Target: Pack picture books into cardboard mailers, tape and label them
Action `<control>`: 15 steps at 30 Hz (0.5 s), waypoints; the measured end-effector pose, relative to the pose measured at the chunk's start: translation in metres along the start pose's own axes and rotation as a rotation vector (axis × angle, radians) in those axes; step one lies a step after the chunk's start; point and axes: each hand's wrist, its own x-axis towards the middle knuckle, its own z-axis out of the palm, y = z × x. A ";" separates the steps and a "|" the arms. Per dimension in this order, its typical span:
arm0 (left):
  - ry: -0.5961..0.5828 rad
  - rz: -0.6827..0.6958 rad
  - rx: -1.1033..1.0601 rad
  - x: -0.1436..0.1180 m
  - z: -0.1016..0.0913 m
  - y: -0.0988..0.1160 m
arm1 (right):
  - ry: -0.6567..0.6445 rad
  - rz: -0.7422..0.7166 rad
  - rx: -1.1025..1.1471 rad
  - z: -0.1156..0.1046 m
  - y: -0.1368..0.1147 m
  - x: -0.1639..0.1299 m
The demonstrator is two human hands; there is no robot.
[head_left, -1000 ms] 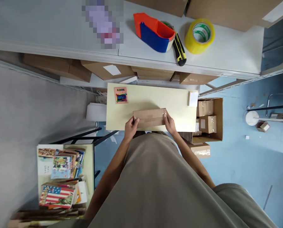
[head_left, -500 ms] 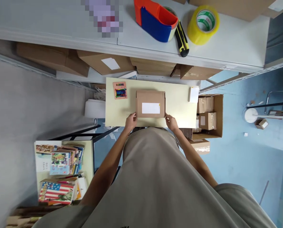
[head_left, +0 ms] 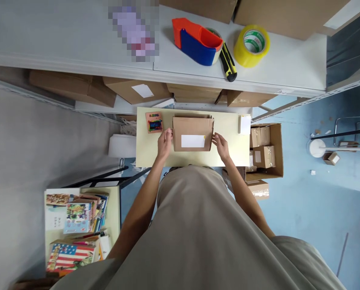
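A brown cardboard box (head_left: 193, 128) with a white label (head_left: 193, 141) sits on the pale yellow table in front of me. Its lid stands slightly raised along the far edge, with small flaps showing at the corners. At the box's left side is my left hand (head_left: 164, 143), fingers stretched and their tips against or very near the cardboard. My right hand (head_left: 221, 146) is by the right side, its fingers apart and the tips close to the box edge. Whether the fingertips press on the cardboard is hard to see. The inside of the box is hidden.
On the table (head_left: 155, 153) lie a small colourful pack (head_left: 154, 122) at left and a white stack (head_left: 244, 125) at right. The shelf above holds a tape dispenser (head_left: 198, 42), a utility knife (head_left: 228, 62) and yellow tape (head_left: 251, 46). A carton of boxes (head_left: 276, 151) stands right; books (head_left: 77, 207) lie left.
Both hands have moved from the box's near corners farther up along its sides. The lid has lifted a little at the far edge. The view has shifted slightly.
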 end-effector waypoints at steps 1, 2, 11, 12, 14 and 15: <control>0.007 0.008 -0.051 -0.005 -0.004 0.006 | 0.024 -0.008 0.022 0.001 -0.008 -0.006; 0.015 0.005 -0.095 -0.009 -0.008 0.011 | 0.041 -0.012 0.034 0.002 -0.016 -0.013; -0.121 -0.102 0.435 -0.016 -0.030 0.029 | -0.046 0.142 -0.289 0.011 -0.040 -0.024; -0.114 -0.097 0.520 -0.013 -0.030 0.031 | -0.048 0.157 -0.363 0.012 -0.042 -0.021; -0.086 -0.076 0.614 -0.008 -0.027 0.035 | -0.011 0.134 -0.497 0.013 -0.045 -0.015; -0.072 -0.061 0.638 -0.006 -0.025 0.038 | 0.019 0.108 -0.551 0.015 -0.047 -0.012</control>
